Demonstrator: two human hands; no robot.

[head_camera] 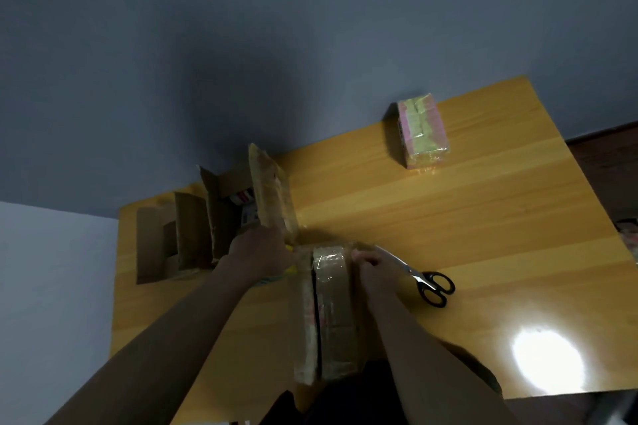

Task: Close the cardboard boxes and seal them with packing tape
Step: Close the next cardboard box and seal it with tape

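At the bottom centre of the frame I am working on the long cardboard box (328, 314) lying on the wooden table (483, 235), its two top flaps folded down with a dark seam running between them. Clear packing tape (328, 260) is shining across its far end, and I judge that I am pressing that strip down over the end of the seam. My right hand (371, 264) is curling its fingers against the box's far right corner, pinching at the tape or the edge there (I cannot tell which). My left hand (262, 250) is reaching to the far left corner with fingers bent; something yellow is showing just under it, maybe the tape roll, but the hand is hiding what it is gripping, if anything.

Next I am probably needing to cut the tape, so the black-handled scissors (419, 281), lying just right of my right hand, are the thing to reach for.

Further up, at left centre, two open boxes are waiting: the nearer open box (162, 235) is showing no contents I can make out, and the taller open box (238, 203) is holding some printed packets. At the upper right, a pink and yellow box (423, 131) is standing already wrapped in tape.
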